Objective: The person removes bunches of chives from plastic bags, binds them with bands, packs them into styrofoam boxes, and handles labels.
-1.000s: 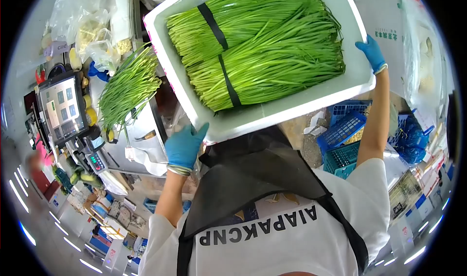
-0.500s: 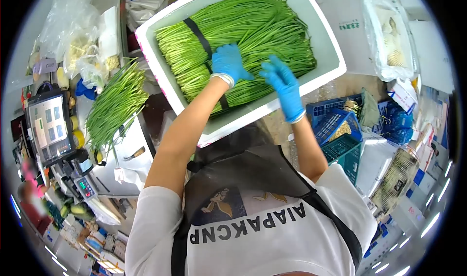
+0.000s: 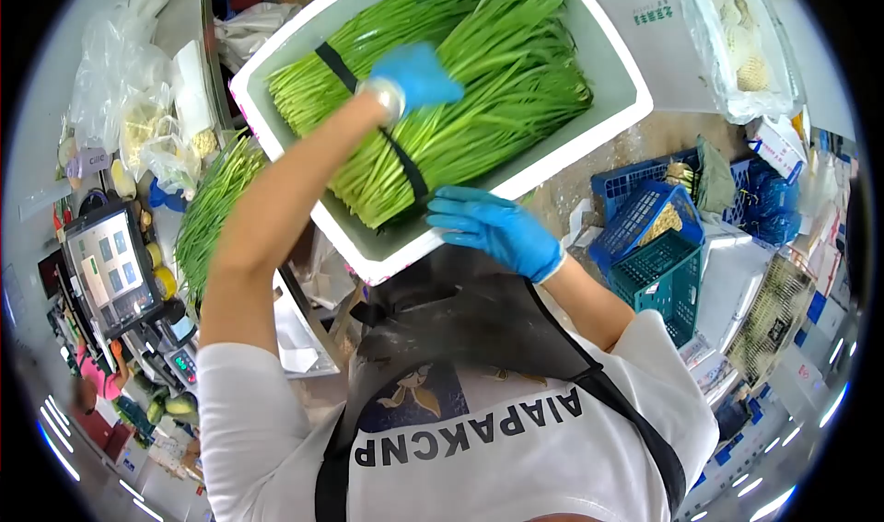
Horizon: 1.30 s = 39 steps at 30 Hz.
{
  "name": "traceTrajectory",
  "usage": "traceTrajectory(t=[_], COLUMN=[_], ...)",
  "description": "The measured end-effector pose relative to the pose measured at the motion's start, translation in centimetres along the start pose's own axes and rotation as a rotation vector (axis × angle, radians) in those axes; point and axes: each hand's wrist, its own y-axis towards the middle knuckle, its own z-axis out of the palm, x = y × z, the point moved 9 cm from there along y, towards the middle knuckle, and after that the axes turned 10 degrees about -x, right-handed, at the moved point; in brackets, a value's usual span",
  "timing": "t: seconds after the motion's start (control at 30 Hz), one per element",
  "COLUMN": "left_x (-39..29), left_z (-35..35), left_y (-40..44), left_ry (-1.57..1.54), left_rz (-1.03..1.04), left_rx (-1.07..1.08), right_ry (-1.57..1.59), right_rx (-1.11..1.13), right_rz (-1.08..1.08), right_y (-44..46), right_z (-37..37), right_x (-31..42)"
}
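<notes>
Banded garlic chives fill a white foam box (image 3: 608, 140) in front of me. My left hand (image 3: 414, 75), in a blue glove and blurred, reaches across the near bundle of garlic chives (image 3: 488, 89). It grips that bundle's far side, with its fingers mostly hidden in the greens. The bundle sits tilted, apart from the far bundle of garlic chives (image 3: 387, 20). A black band (image 3: 402, 163) circles the near one, and another black band (image 3: 336, 64) the far one. Over the box's near rim, my gloved right hand (image 3: 497, 232) is open, fingers stretched toward the near bundle's side.
Loose garlic chives (image 3: 216, 214) lie on the counter at left, near a touchscreen (image 3: 109, 269) and plastic bags (image 3: 124, 71). To the right stand a blue crate (image 3: 635, 214) and a green crate (image 3: 658, 283). A person in pink (image 3: 97, 370) is at far left.
The near bundle has tilted up and separated from the far one. My left hand has moved up and left. My right hand has dropped from above the chives to the near rim.
</notes>
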Motion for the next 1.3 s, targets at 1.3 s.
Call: traceTrajectory(t=[1.3], left_x=[42.1], left_z=[-19.4], left_y=[-42.6], left_ry=[-0.168], left_rz=[-0.281], left_rx=[-0.961], right_ry=[-1.807], right_rx=[0.998], right_rz=[-1.350], right_y=[28.1], right_z=[36.8], right_x=[-26.2])
